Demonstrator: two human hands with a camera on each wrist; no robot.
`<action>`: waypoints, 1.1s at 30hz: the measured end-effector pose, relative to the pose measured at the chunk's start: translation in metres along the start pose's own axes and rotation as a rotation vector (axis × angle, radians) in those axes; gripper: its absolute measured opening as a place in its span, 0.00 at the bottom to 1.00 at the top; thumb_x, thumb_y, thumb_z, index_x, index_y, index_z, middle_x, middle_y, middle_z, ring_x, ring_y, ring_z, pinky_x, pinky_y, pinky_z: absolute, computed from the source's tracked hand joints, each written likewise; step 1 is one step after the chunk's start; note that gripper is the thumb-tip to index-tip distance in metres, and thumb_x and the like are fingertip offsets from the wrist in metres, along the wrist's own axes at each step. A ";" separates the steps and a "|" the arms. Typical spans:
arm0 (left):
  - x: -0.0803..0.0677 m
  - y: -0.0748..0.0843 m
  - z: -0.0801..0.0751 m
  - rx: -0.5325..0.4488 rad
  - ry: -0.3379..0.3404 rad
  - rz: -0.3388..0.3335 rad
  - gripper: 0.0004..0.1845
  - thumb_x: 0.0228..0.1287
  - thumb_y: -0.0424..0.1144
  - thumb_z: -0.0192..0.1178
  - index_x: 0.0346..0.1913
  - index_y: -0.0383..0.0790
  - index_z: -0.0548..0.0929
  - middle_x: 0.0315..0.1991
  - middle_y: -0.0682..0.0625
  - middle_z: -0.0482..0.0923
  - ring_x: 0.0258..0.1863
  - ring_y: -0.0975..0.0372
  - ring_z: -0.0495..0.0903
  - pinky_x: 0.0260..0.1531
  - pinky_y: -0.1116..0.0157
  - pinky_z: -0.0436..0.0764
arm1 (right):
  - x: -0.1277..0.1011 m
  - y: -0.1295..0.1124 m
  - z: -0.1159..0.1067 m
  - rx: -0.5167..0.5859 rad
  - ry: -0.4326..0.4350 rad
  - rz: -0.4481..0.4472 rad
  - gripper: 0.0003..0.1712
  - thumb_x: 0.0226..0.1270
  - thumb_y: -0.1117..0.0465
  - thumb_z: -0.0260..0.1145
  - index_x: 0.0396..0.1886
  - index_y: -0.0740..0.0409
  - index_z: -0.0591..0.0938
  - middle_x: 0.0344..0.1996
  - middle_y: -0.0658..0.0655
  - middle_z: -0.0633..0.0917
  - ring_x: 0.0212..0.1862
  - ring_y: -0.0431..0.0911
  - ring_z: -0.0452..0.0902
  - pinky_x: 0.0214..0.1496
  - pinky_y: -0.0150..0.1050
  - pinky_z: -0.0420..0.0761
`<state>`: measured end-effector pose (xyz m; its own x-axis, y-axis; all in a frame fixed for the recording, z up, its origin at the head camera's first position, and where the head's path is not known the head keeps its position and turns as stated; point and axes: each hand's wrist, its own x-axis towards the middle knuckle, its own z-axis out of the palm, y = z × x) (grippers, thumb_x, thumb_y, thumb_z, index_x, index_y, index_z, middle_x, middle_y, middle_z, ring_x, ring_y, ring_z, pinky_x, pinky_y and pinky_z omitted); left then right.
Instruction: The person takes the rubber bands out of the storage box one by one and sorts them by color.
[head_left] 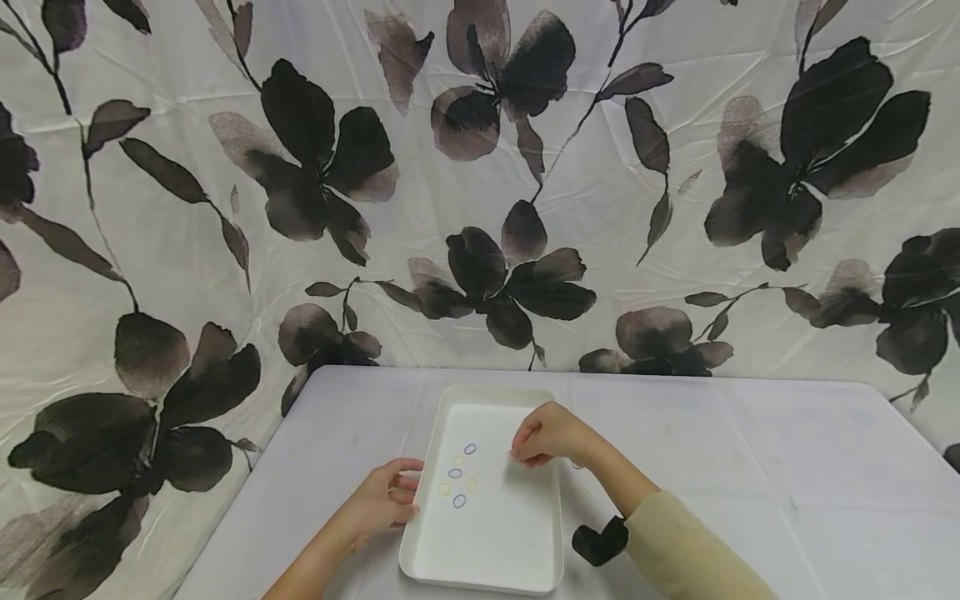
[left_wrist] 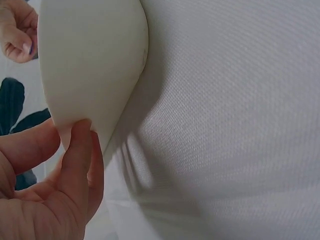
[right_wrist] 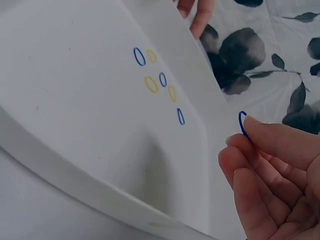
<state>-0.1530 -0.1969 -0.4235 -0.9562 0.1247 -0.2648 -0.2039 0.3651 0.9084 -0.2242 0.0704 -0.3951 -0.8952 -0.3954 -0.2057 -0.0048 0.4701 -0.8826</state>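
Observation:
A white rectangular tray (head_left: 502, 533) lies on the table. My left hand (head_left: 382, 498) pinches its left wall; in the left wrist view the thumb and fingers (left_wrist: 80, 150) close on the tray's edge. Over the right part of the tray, my right hand (head_left: 553, 435) holds a thin blue ring (right_wrist: 242, 120) between thumb and index finger. On the tray floor, toward its left side, lie several small rings, some blue, like this blue ring (head_left: 460, 501), and some yellow, like this yellow ring (head_left: 444, 489).
The table (head_left: 750, 467) has a white cover. Just right of the tray, another small ring (head_left: 577, 466) lies partly hidden by my right wrist. A black object (head_left: 600, 542) is beside the beige sleeve (head_left: 682, 542). Behind the table hangs a flower-printed cloth (head_left: 480, 183).

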 end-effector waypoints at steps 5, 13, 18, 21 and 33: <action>0.000 0.000 -0.001 0.004 -0.001 0.007 0.33 0.46 0.16 0.60 0.60 0.28 0.67 0.43 0.38 0.72 0.35 0.55 0.78 0.32 0.59 0.82 | -0.003 0.004 -0.011 0.016 0.012 0.005 0.05 0.49 0.69 0.72 0.24 0.66 0.84 0.18 0.54 0.83 0.22 0.42 0.78 0.28 0.36 0.81; 0.001 -0.002 -0.003 -0.048 -0.019 -0.009 0.33 0.46 0.16 0.60 0.61 0.29 0.67 0.44 0.37 0.72 0.36 0.54 0.77 0.33 0.58 0.82 | -0.015 0.018 -0.029 0.026 0.037 0.028 0.05 0.51 0.67 0.71 0.25 0.66 0.83 0.18 0.54 0.82 0.22 0.42 0.77 0.29 0.39 0.82; 0.001 -0.004 -0.005 -0.070 -0.031 -0.015 0.34 0.47 0.17 0.61 0.61 0.29 0.67 0.45 0.36 0.72 0.36 0.54 0.77 0.34 0.58 0.82 | -0.020 0.025 -0.038 0.032 0.050 0.039 0.06 0.51 0.67 0.71 0.26 0.66 0.83 0.19 0.54 0.83 0.23 0.42 0.78 0.32 0.41 0.82; 0.002 -0.005 -0.005 -0.076 -0.034 -0.012 0.34 0.47 0.17 0.61 0.61 0.29 0.66 0.45 0.37 0.73 0.36 0.55 0.78 0.34 0.58 0.82 | -0.023 0.028 -0.043 0.038 0.055 0.037 0.06 0.52 0.67 0.71 0.27 0.67 0.83 0.21 0.55 0.83 0.24 0.43 0.79 0.33 0.42 0.83; 0.002 -0.009 -0.005 -0.099 -0.043 -0.013 0.34 0.47 0.17 0.61 0.61 0.28 0.66 0.45 0.37 0.73 0.36 0.56 0.78 0.34 0.59 0.82 | -0.033 0.052 -0.056 0.037 0.073 0.065 0.06 0.52 0.67 0.70 0.27 0.68 0.83 0.20 0.53 0.83 0.24 0.41 0.78 0.29 0.35 0.81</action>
<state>-0.1542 -0.2046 -0.4309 -0.9439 0.1603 -0.2888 -0.2385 0.2739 0.9317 -0.2200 0.1525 -0.4104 -0.9232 -0.3059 -0.2324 0.0691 0.4630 -0.8837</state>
